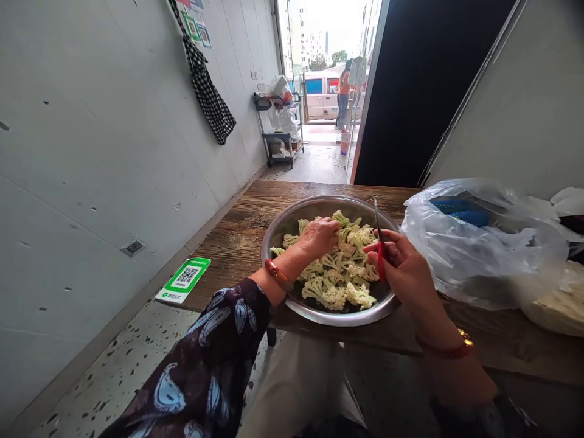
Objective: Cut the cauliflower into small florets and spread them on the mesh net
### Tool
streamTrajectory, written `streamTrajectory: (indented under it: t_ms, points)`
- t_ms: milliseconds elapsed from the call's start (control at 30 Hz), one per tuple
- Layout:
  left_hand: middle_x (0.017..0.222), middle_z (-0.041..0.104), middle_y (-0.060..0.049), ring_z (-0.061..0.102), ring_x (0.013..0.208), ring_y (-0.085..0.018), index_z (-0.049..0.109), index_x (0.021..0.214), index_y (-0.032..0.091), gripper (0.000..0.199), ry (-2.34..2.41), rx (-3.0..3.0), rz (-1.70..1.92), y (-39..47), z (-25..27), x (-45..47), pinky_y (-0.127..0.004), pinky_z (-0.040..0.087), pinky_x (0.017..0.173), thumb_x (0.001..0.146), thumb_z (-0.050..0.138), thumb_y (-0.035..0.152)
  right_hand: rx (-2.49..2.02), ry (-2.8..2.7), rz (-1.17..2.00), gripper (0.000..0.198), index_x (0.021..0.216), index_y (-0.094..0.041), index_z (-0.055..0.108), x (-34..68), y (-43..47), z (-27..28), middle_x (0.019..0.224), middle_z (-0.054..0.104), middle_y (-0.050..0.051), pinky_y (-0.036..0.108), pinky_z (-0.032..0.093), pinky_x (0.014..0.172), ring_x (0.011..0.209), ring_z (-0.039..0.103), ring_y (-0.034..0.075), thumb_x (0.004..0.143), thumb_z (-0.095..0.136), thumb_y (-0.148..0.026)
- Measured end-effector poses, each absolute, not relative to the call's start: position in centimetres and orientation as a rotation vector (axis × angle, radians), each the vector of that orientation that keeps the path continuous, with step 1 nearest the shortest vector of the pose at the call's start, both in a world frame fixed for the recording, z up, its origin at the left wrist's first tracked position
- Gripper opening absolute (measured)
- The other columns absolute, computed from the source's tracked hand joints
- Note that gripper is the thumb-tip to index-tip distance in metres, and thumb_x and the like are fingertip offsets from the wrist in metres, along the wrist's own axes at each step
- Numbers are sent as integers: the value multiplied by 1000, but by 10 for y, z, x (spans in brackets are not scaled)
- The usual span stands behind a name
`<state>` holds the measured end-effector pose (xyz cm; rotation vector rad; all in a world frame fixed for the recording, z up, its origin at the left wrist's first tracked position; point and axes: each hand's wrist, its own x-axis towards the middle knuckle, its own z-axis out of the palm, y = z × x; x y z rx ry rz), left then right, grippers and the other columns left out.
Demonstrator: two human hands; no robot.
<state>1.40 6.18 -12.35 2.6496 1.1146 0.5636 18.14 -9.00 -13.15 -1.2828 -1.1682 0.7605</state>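
A wide steel bowl (272, 230) filled with cut cauliflower florets (335, 277) sits on the wooden table. My left hand (320, 236) reaches over its left side, fingers curled down on a cauliflower floret at the heap's upper part; the fingertips are partly hidden. At the bowl's right side, my right hand (406, 264) is closed around the red handles of a pair of scissors (380, 252). The blades point up and away from me, above the far right rim, apart from my left hand.
Right of the bowl lies a clear plastic bag (483, 249) with something blue inside. A green QR-code card (185, 280) is at the table's left edge (228, 243). Farther off stand a cart (278, 131) with bags and, outside the doorway, a person (344, 94).
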Motion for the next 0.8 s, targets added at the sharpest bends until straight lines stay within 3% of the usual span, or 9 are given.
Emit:
streamTrajectory:
  t_ms: [100,167,300,467,533,667,800]
  points:
    - [77,65,-1,54,68,-14,71,86,18,16,1084,2348,736,65,-118,8,-26,44,69,79,57,16,-1269,-1154,766,54,127,-26,55,181,-90,-132,101,73,6,27,52,57,77,67,18,82,75,-48]
    - [76,67,0,46,58,-9,71,89,16,20,975,2092,857,65,-112,4,-24,40,61,80,53,17,-1264,-1148,775,56,127,-26,55,181,-90,-132,101,73,7,27,52,56,76,67,18,81,76,-49]
    - [85,71,-4,53,64,-9,69,97,14,23,766,1716,931,62,-101,-2,-22,43,62,79,57,23,-1266,-1150,770,58,127,-25,55,180,-90,-132,102,73,7,29,54,58,78,68,20,80,77,-50]
    - [67,56,1,48,58,-11,67,103,14,24,1014,1880,932,64,-103,-3,-24,41,60,86,51,20,-1278,-1157,742,54,126,-25,55,180,-91,-131,100,73,7,30,55,60,80,68,20,82,74,-50]
    - [74,60,-2,54,66,-14,68,104,16,25,1250,2117,921,66,-104,-5,-27,44,66,87,50,16,-1276,-1164,732,54,126,-24,55,179,-91,-130,100,73,7,31,56,62,81,69,21,83,73,-50]
    - [111,65,-12,60,106,-25,69,114,20,31,1609,2511,711,66,-104,-7,-37,47,92,89,51,16,-1277,-1169,726,54,126,-24,55,178,-92,-130,99,74,7,32,56,63,81,69,21,82,73,-52]
    - [126,63,-10,56,117,-27,68,121,22,34,1451,2672,526,62,-110,-5,-40,44,103,89,54,22,-1299,-1174,715,53,127,-24,55,179,-92,-130,98,74,7,34,56,67,82,69,21,84,72,-50]
